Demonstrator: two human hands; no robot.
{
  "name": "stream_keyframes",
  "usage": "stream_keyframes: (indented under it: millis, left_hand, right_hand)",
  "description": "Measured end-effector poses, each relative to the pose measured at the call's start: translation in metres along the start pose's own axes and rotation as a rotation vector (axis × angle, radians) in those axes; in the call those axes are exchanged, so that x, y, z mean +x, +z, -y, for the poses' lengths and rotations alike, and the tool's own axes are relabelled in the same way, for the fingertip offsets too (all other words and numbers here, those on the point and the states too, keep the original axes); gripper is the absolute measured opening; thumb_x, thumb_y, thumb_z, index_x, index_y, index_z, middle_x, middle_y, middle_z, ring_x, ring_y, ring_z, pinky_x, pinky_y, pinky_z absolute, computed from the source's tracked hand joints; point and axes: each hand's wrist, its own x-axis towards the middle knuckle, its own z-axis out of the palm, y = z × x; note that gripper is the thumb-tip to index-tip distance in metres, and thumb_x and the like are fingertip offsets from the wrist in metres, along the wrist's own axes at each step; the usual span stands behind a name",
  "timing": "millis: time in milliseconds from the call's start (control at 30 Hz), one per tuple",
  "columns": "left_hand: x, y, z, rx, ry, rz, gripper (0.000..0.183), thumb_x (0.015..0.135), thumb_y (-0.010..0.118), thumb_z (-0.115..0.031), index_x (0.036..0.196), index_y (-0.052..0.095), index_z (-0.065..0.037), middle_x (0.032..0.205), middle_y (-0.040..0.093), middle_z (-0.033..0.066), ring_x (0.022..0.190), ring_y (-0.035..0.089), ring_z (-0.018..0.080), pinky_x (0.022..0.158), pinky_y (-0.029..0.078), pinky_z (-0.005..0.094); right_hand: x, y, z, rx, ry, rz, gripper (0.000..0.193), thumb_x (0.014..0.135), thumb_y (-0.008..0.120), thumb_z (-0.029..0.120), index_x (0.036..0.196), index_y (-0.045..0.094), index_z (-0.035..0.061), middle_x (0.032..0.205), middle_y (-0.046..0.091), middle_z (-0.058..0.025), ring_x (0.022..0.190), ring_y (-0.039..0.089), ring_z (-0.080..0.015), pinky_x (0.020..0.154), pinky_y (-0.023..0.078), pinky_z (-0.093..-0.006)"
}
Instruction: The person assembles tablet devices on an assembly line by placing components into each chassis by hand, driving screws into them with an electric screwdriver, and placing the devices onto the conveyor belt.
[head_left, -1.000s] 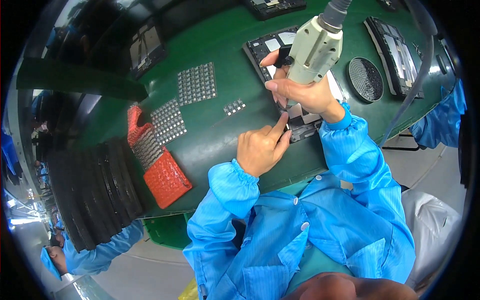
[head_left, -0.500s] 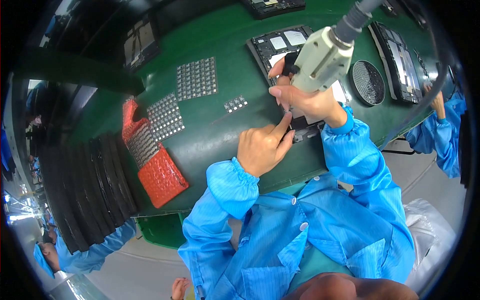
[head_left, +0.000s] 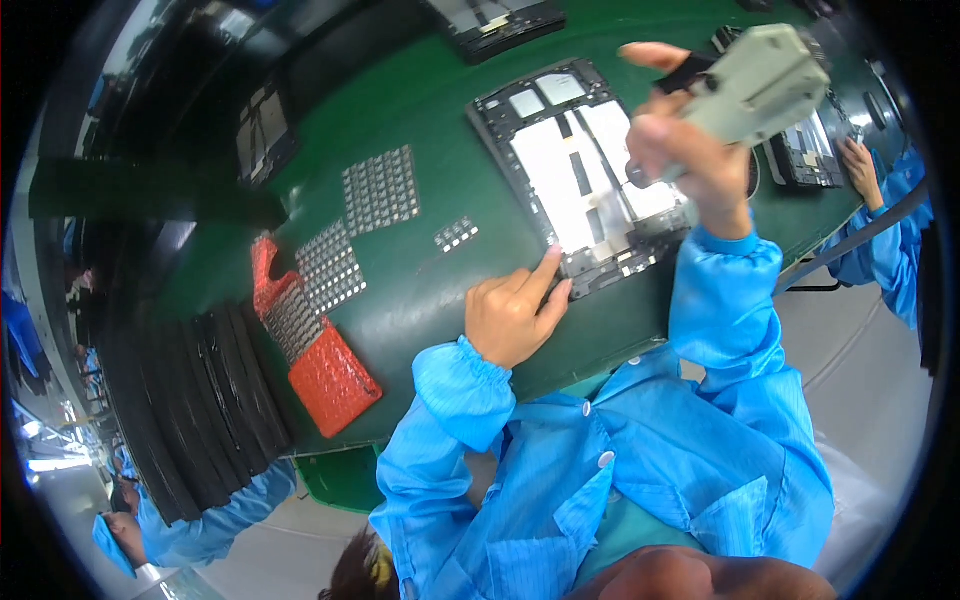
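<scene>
An opened tablet-like device point(head_left: 530, 160) with a black frame and bright silver plates lies on the green table, in front of me. My left hand point(head_left: 510, 312) rests at its near left corner, with the index finger stretched onto the edge and the thumb spread beside it. Above the device's right side, my right hand point(head_left: 700, 165) is wrapped round a pale grey-green electric screwdriver point(head_left: 770, 85) with a black lever. The tool is raised and tilted, and motion blurs it somewhat. Left of the device lies a short strip of small metal-topped parts point(head_left: 457, 234).
Sheets of small parts point(head_left: 382, 190) lie left, near a red bubble-wrap pouch point(head_left: 335, 382). Black padded slabs point(head_left: 195, 400) stand at the left edge. Other devices point(head_left: 495, 25) lie farther back. At the right, a co-worker's hand point(head_left: 860, 170) is near another device point(head_left: 805, 150).
My right hand has lifted the electric screwdriver up and to the right, uncovering the device. The left hand's fingers stay at the near left corner. The view has shifted slightly.
</scene>
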Motion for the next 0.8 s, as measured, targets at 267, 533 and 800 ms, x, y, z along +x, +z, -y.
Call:
stream_keyframes:
  millis: [267, 533, 800]
  left_hand:
    - [0.014, 0.008, -0.015, 0.074, 0.235, -0.104, 0.038, 0.06, 0.076, -0.018, 0.093, 0.065, -0.003, 0.102, 0.059, 0.0151, 0.102, 0.054, 0.0325, 0.088, 0.04, 0.0474]
    - [0.026, 0.022, -0.022, 0.121, 0.265, 0.018, 0.037, 0.063, 0.072, -0.015, 0.096, 0.064, -0.002, 0.107, 0.06, 0.017, 0.108, 0.052, 0.0362, 0.093, 0.036, 0.0515]
    - [0.025, 0.02, -0.022, 0.131, 0.247, 0.043, 0.039, 0.064, 0.073, -0.016, 0.099, 0.063, -0.001, 0.107, 0.059, 0.0184, 0.109, 0.052, 0.0373, 0.094, 0.035, 0.052]
  right_hand:
    - [-0.012, -0.115, -0.01, 0.051, 0.009, -0.21, 0.029, 0.074, 0.065, 0.003, 0.098, 0.051, -0.0033, 0.057, 0.051, -0.005, 0.047, 0.049, -0.0131, 0.046, 0.041, -0.0272]
    - [-0.008, -0.12, -0.027, -0.049, 0.049, -0.248, 0.027, 0.073, 0.066, -0.001, 0.098, 0.054, -0.0036, 0.057, 0.054, -0.0023, 0.046, 0.052, -0.0086, 0.041, 0.041, -0.0206]
    - [-0.006, -0.12, -0.032, -0.125, 0.112, -0.214, 0.023, 0.072, 0.066, 0.002, 0.093, 0.055, -0.0023, 0.058, 0.053, -0.0014, 0.046, 0.052, -0.0082, 0.044, 0.042, -0.0215]
